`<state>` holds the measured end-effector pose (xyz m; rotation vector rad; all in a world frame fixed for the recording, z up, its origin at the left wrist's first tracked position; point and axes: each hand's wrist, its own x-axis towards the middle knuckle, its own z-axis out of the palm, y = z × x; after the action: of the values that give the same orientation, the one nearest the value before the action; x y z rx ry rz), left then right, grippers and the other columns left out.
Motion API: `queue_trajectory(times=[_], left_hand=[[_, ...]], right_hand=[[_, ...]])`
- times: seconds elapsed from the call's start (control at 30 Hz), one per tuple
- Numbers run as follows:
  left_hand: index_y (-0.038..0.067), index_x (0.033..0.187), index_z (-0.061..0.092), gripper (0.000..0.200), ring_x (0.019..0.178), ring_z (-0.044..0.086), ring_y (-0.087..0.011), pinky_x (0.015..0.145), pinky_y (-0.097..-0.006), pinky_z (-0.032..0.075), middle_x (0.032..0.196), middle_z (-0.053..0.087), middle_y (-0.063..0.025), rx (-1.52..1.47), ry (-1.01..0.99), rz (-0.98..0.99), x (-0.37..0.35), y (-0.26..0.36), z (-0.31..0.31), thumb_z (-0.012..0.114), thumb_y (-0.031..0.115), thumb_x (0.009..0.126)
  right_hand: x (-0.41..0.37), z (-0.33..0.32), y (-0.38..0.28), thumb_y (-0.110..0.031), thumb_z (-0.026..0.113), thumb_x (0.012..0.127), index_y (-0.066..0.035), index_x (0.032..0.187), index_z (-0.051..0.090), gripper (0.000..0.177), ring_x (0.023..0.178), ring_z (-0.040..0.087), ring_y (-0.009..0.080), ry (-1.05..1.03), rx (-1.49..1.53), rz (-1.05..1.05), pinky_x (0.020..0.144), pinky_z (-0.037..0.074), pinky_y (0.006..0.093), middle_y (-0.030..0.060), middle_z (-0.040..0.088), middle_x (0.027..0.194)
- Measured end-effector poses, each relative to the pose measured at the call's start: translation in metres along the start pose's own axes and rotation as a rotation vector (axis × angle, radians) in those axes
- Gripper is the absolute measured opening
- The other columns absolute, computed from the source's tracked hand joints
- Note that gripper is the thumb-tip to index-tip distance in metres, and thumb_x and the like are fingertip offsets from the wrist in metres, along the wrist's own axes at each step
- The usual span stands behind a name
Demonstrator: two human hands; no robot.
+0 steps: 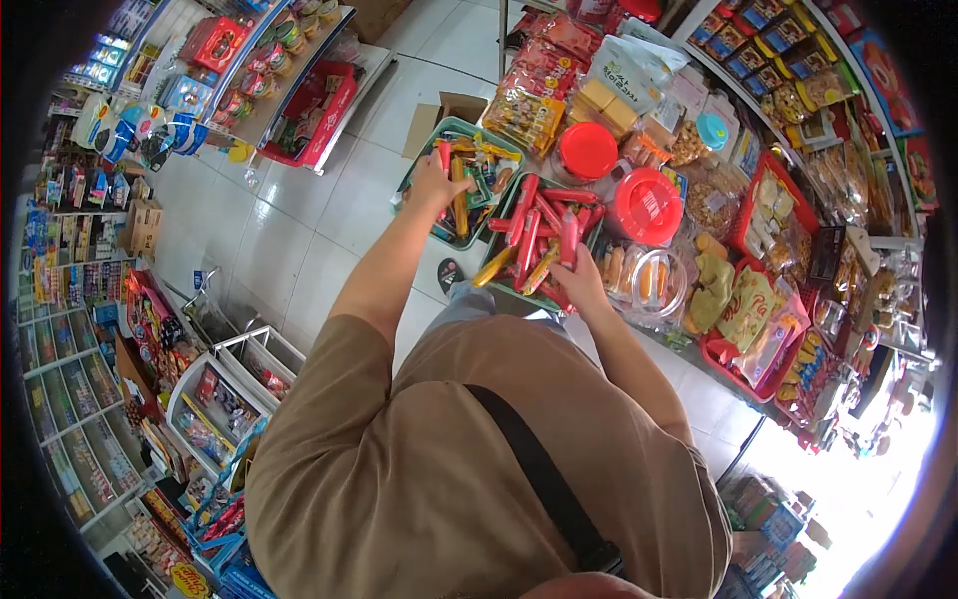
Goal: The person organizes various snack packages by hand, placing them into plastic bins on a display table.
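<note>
Down between the shop shelves, we've got both hands busy over two green baskets sitting side by side. Our left hand point(436, 187) is above the left basket point(459, 123), thumb sticking out, with a red packet point(445, 156) at the fingers. Honestly we can't tell if it's properly gripped or just touched. That basket has a jumble of stuff inside, including some long yellow packets point(460, 212).

Our right hand point(582, 282) is over the right basket point(529, 299), fingers closed around a red stick packet point(569, 240) that's standing pretty much upright. More red stick packets point(522, 222) are heaped in there, lying every which way, plus a couple of yellow ones, one poking out at the near left corner point(491, 267).

Just right of that basket, the bench is crammed: two jars with red lids point(645, 205), a clear round tub point(656, 282) and a red basket point(735, 369) full of snack bags. A cardboard box point(461, 106) is just behind the left basket, and our sandal point(451, 275) shows on the white tiles point(299, 215) below.
</note>
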<state>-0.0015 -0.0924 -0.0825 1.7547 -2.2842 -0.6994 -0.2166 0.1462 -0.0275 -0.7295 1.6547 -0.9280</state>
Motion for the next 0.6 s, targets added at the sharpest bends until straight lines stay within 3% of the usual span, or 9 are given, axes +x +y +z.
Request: queue_trajectory(times=[0.03,0.2,0.27,0.37,0.47,0.5,0.6], left_hand=[[-0.006,0.131,0.034,0.088,0.116,0.045,-0.0401,0.098,-0.0411,0.039,0.122,0.046,-0.0275,-0.043,-0.029,0.006,-0.009,0.0,0.0,0.078,0.033,0.066],[-0.008,0.135,0.029,0.086,0.12,0.042,-0.0416,0.102,-0.0434,0.035,0.132,0.04,-0.029,0.097,0.02,0.222,-0.041,-0.033,0.025,0.074,0.029,0.071],[-0.009,0.134,0.029,0.084,0.119,0.041,-0.0433,0.102,-0.0455,0.034,0.131,0.04,-0.0297,0.093,0.063,0.305,-0.055,-0.034,0.011,0.073,0.028,0.073],[0.001,0.131,0.042,0.066,0.119,0.041,-0.0449,0.101,-0.0473,0.035,0.13,0.04,-0.03,0.005,-0.002,0.355,-0.066,-0.032,-0.009,0.07,0.025,0.076],[0.008,0.126,0.051,0.055,0.118,0.042,-0.0464,0.099,-0.0479,0.037,0.132,0.039,-0.0289,0.066,-0.075,0.494,-0.073,-0.05,-0.013,0.069,0.027,0.077],[0.008,0.125,0.051,0.055,0.117,0.042,-0.047,0.098,-0.0474,0.037,0.131,0.04,-0.0288,0.094,-0.081,0.559,-0.079,-0.054,-0.014,0.069,0.028,0.077],[0.005,0.125,0.05,0.058,0.117,0.041,-0.0487,0.097,-0.0493,0.038,0.132,0.039,-0.0285,0.074,-0.076,0.674,-0.093,-0.066,-0.018,0.07,0.029,0.076]], right_hand=[[0.007,0.006,-0.006,-0.012,0.065,0.078,-0.001,0.113,0.046,0.041,0.072,0.059,0.0149,-0.022,0.049,-0.009,0.064,0.048,0.0294,0.01,0.058,0.087],[0.068,0.054,-0.021,-0.012,0.066,0.072,-0.002,0.133,0.037,0.068,0.097,0.059,0.0292,0.082,-0.225,-0.33,0.085,0.046,0.0364,0.0174,0.059,0.105],[0.106,0.074,-0.016,-0.013,0.066,0.072,-0.002,0.132,0.039,0.067,0.1,0.059,0.0292,0.003,-0.08,-0.215,0.086,0.045,0.0358,0.0196,0.058,0.107],[0.131,0.101,-0.028,-0.013,0.062,0.074,-0.001,0.124,0.049,0.053,0.102,0.057,0.0315,0.002,-0.22,-0.272,0.088,0.045,0.0373,0.0198,0.06,0.106],[0.143,0.118,-0.009,-0.011,0.06,0.074,-0.004,0.111,0.06,0.037,0.103,0.058,0.0321,0.009,-0.582,-0.451,0.092,0.044,0.0407,0.0157,0.06,0.11],[0.138,0.122,-0.008,-0.012,0.06,0.072,-0.006,0.098,0.065,0.027,0.103,0.055,0.0339,0.049,-0.525,-0.451,0.091,0.044,0.0433,0.0123,0.06,0.11],[0.094,0.12,-0.036,-0.015,0.063,0.072,-0.009,0.099,0.065,0.027,0.108,0.051,0.0313,0.396,-0.883,-0.43,0.09,0.044,0.0428,0.0094,0.057,0.112]])
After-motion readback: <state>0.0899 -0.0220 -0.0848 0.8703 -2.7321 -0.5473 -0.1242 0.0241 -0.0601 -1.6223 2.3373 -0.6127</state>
